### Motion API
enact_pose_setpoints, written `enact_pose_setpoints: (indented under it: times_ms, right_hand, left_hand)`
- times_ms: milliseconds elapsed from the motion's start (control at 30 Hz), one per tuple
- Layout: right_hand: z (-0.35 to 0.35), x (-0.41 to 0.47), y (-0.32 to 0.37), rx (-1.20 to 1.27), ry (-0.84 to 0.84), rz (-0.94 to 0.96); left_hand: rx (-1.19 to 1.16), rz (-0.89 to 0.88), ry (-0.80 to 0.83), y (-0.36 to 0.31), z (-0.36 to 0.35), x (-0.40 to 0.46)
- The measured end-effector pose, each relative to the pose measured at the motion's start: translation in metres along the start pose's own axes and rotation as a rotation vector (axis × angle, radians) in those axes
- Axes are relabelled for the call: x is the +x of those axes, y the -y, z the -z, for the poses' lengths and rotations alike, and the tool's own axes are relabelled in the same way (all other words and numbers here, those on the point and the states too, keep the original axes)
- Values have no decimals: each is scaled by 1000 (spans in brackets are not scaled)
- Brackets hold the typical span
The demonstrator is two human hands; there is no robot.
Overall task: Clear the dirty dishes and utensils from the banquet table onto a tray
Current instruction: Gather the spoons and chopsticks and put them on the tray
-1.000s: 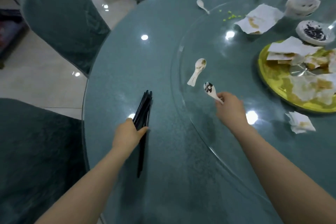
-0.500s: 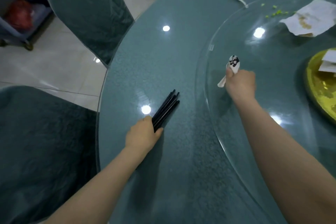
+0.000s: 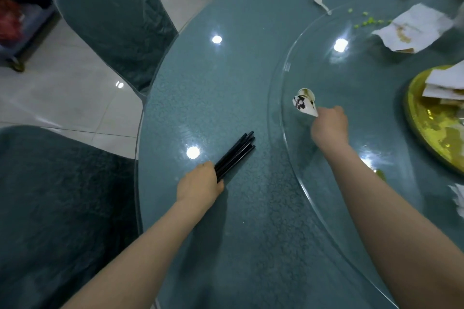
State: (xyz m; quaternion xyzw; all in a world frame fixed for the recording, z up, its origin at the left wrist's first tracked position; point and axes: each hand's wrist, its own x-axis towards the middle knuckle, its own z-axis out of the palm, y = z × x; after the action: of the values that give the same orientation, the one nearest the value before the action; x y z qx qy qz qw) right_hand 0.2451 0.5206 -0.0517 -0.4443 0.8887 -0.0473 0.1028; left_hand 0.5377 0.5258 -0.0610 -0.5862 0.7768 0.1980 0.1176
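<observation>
Glass top point(image 3: 251, 83) mostly uncleared by the look of things: white spoon point(image 3: 320, 2) lying far off near the turntable point(image 3: 288, 133) rim, stained napkin point(image 3: 416, 27) and green crumbs point(image 3: 369, 21) further right, yellow plate point(image 3: 426, 128) heaped with scraps and paper at the right edge, crumpled tissue point(image 3: 458, 198) nearer. No tray in view, so nothing visibly delivered yet; gathering stage only, with carrying off still to do

Left hand point(image 3: 199, 187) curled round a bundle of black chopsticks point(image 3: 236, 153), gripping near one end, tips fanning up and right low over the tabletop, whether touching it hard to say. Right hand point(image 3: 329, 126) over the turntable, fingers closed on the handles of two spoons point(image 3: 305, 101) held together, bowls pointing up and left and clear of the glass, the nearer one smeared with dark sauce, the one behind it showing brownish residue

Both hands loaded, so likely little room for more before a trip to the tray

Chairs point(image 3: 110, 20) in teal covers at left, cart point(image 3: 20, 20) beyond on the tiled floor
</observation>
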Motion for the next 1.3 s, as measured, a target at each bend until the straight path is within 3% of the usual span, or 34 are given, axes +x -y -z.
enact_pose_setpoints:
  times_ms: [300,467,667,900,1133,1200,1300]
  right_hand:
    - [0,-11,0,165,-134,-89]
    - [1,-15,2,52,-106,-28]
    - [-3,-44,3,96,-73,70]
    - [10,-93,39,190,-11,127]
    - [54,-165,122,279,29,211]
    - [64,-192,152,317,25,256]
    - [72,-237,202,382,30,303]
  left_hand:
    - [39,-45,36,-3,9,2]
    - [102,-37,61,-5,10,-2]
    - [78,-43,72,7,12,-12]
    - [-154,-84,44,43,35,-40]
    - [-312,-140,-73,104,91,-100]
    - [-485,-145,-109,132,112,-126]
    - [-936,-109,-157,183,141,-167]
